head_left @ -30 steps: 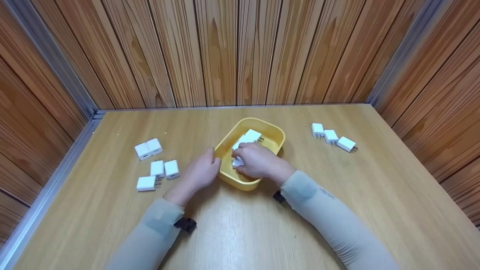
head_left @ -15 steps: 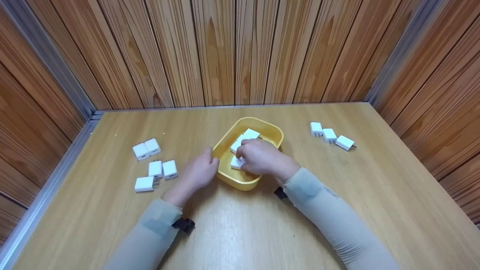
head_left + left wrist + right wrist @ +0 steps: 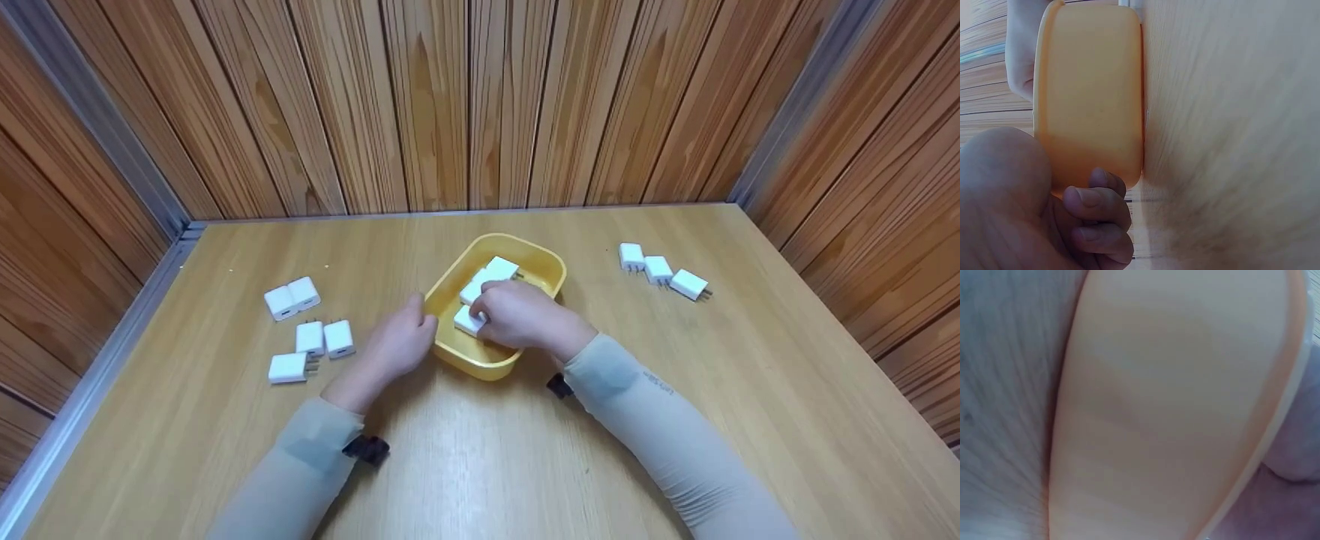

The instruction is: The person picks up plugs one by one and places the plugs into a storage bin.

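A yellow tray (image 3: 480, 369) with several white plug adapters inside stands mid-table. My left hand (image 3: 396, 341) grips its left edge; in the left wrist view that hand's (image 3: 1044, 214) thumb is at the rim and its curled fingers lie by the outer wall (image 3: 1092, 84). Reaching over the right side, my right hand (image 3: 525, 316) has its fingers on a white adapter (image 3: 468, 321) lying in the near half, partly hidden by the hand. Two more adapters (image 3: 501, 268) show beyond it. The right wrist view has the tray's outer wall (image 3: 1157, 399), with part of the hand (image 3: 1292, 439) behind the rim.
On the left of the table (image 3: 480, 480) lie several white adapters, a touching pair (image 3: 292, 298) and a nearer group (image 3: 288, 368). Three others form a slanting row (image 3: 658, 270) at the right. Wood-patterned panels (image 3: 442, 105) stand behind and at both sides.
In the near half of the tray, the adapter under my right hand has shifted slightly left and turned. My right hand moved a little right, then stayed close to there. The left hand keeps its grip.
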The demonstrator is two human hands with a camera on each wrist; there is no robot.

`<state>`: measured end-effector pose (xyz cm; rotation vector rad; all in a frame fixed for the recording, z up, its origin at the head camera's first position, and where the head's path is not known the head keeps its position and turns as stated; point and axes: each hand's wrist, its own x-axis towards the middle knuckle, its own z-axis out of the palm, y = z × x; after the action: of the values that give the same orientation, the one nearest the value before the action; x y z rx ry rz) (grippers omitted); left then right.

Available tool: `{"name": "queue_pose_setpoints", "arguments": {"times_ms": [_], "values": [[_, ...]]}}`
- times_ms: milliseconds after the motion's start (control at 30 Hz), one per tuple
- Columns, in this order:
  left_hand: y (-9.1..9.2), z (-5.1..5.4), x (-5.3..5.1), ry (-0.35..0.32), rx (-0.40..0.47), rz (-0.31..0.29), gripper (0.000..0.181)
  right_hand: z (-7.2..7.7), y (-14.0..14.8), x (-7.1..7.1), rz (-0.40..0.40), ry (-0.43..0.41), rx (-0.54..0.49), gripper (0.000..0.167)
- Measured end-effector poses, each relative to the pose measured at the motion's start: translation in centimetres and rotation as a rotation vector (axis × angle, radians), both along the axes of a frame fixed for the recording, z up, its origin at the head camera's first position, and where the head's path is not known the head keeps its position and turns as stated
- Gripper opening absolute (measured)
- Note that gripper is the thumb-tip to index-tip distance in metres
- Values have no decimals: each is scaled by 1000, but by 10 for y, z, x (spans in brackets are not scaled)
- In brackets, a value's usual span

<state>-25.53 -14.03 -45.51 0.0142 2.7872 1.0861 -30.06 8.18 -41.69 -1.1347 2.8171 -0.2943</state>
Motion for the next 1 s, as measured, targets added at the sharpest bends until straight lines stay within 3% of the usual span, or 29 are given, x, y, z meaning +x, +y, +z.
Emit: {"name": "queue_pose_setpoints", "arguments": {"times_ms": [600, 900, 1000], "values": [[1, 0, 0, 11, -8, 2, 42, -6, -1, -2, -38, -53, 48, 45], [1, 0, 2, 50, -20, -2, 43, -7, 0, -2, 42, 23, 64, 31], [1, 1, 2, 43, -14, 1, 44, -7, 0, -2, 11, 0, 78, 45]]}}
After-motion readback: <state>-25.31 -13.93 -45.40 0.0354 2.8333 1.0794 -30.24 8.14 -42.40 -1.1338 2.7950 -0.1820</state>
